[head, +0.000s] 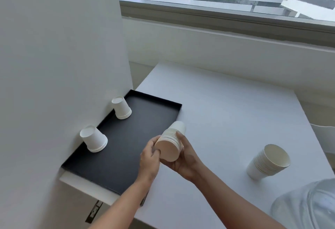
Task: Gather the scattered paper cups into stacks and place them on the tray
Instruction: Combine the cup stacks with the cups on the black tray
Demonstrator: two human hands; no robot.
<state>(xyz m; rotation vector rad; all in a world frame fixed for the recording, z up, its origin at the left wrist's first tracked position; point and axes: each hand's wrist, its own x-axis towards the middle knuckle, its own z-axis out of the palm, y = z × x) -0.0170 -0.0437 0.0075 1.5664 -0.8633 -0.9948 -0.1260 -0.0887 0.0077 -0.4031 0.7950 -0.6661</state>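
Both hands hold a stack of white paper cups (pixel 171 141) tilted on its side, open mouth toward me, over the right edge of the black tray (pixel 126 149). My right hand (pixel 184 161) cradles the stack from below with fingers curled round it. My left hand (pixel 149 156) pinches the stack's rim on its left side. Two upside-down cup stacks stand on the tray by the wall: one at the far end (pixel 121 108), one nearer (pixel 93 138). Another stack (pixel 268 161) stands upright on the white table (pixel 226 120) at the right.
A white wall (pixel 63 65) runs along the tray's left side. A window and sill lie beyond the table. A wall outlet (pixel 94 212) sits below the table's near-left corner. My grey clothing (pixel 306 207) shows at bottom right, and a white chair edge (pixel 324 138) at far right.
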